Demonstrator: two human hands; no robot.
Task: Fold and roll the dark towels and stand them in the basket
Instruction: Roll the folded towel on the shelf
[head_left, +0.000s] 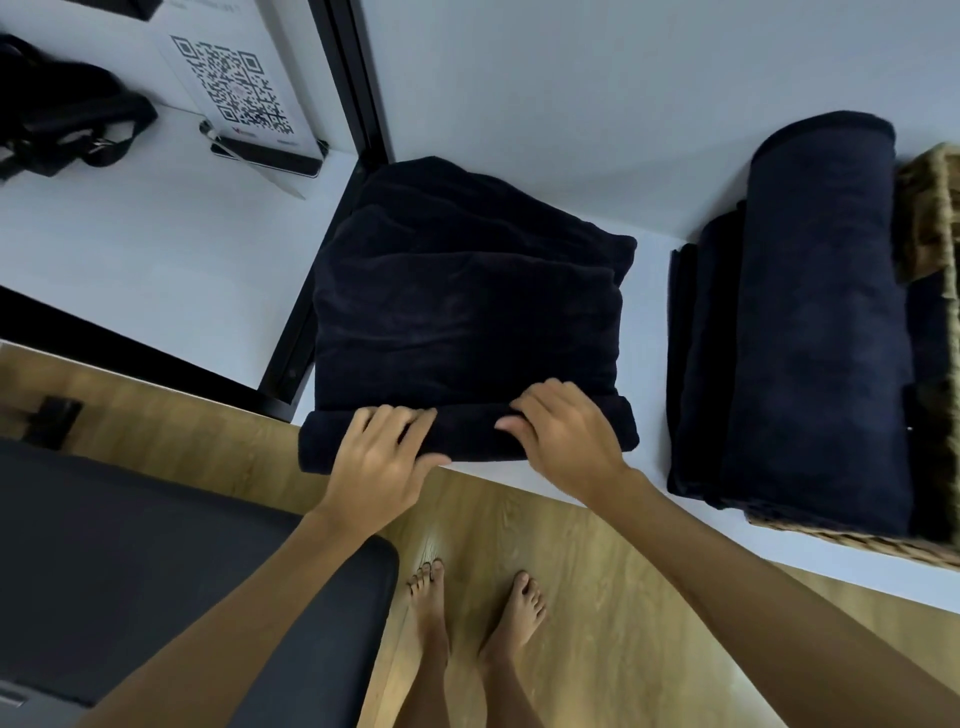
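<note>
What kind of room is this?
Probably a spa or guest room: dark towels rolled on a white counter, a woven basket of rolls, and a QR code sign.

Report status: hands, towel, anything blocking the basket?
Left hand and right hand both gripping the rolled near edge of the folded towel. Roll just begun. One rolled towel in the basket. Nothing in the way.

Spa or guesthouse room: QR sign (236, 88), rolled towels (810, 312), wicker basket (930, 208).
</note>
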